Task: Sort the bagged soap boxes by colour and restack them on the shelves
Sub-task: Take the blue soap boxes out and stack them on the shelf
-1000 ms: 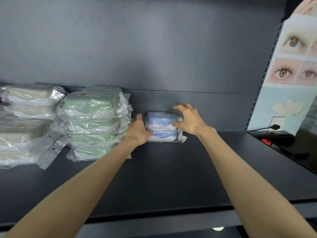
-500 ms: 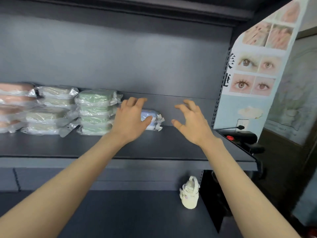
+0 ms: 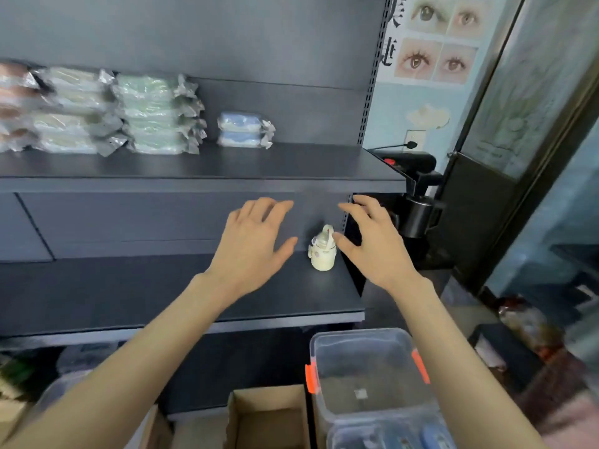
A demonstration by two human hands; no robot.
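In the head view, the bagged soap boxes are seen ranked by colour along the upper shelf (image 3: pixel 291 163): a pink stack (image 3: pixel 11 105) at the far left, a cream stack (image 3: pixel 69 111) beside it, a tall green stack (image 3: pixel 155 115) next, and a low blue stack (image 3: pixel 243 129) of two set a little apart to the right, presumably so that each colour keeps its own column. Both hands are held empty in front of the lower shelf (image 3: pixel 97 296). The left hand (image 3: pixel 251 246) is spread with fingers fanned; the right hand (image 3: pixel 376 244) is likewise spread, near a small cream bottle (image 3: pixel 322 249) but not gripping it. A clear bin (image 3: pixel 366 374) stands below, with blue items blurred at the bottom edge, probably the next boxes to be fetched.
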